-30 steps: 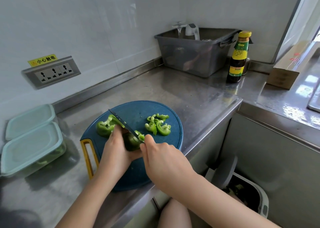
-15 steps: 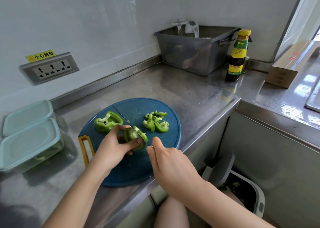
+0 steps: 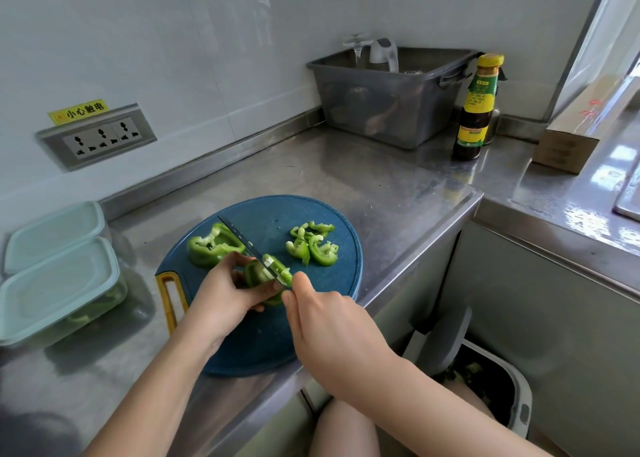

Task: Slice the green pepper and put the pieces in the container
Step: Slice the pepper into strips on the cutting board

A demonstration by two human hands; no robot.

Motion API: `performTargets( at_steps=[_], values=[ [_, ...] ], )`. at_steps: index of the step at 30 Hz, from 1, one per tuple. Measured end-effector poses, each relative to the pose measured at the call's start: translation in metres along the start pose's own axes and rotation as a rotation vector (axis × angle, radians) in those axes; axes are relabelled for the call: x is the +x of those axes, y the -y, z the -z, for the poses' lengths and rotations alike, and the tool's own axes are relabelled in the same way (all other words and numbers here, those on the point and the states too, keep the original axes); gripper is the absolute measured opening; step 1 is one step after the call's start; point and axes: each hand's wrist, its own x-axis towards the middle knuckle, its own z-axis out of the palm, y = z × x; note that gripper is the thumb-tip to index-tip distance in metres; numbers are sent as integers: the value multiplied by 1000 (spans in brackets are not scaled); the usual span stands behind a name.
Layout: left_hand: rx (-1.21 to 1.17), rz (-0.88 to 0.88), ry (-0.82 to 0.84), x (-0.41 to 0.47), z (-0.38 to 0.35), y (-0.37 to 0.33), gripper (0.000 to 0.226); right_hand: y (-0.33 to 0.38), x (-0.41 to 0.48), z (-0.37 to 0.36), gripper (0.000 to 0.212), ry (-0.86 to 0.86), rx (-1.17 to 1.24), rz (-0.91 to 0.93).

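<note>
Head view: round cutting board sits right at the counter front edge, with bare steel behind it and to its right. Left hand fingers grasp the green pepper piece mid-board, right hand is clenched round the knife with the blade on that piece, pepper half lies just left of the blade, and cut slices lie to its right. Knife handle is hidden in the fist; the lidded container sits far left, clipped by the frame, its greenish contents hard to make out.
</note>
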Motion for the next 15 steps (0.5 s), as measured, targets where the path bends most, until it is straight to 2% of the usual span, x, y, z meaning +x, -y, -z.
performTargets(
  at_steps=[9,15],
  values=[
    [-59,28,-23,0,-1,0,40,-2,-16,0,24,53,-36,-39],
    [23,-42,-4,-3,-2,-4,36,4,-8,-4,23,73,1,-98]
  ],
)
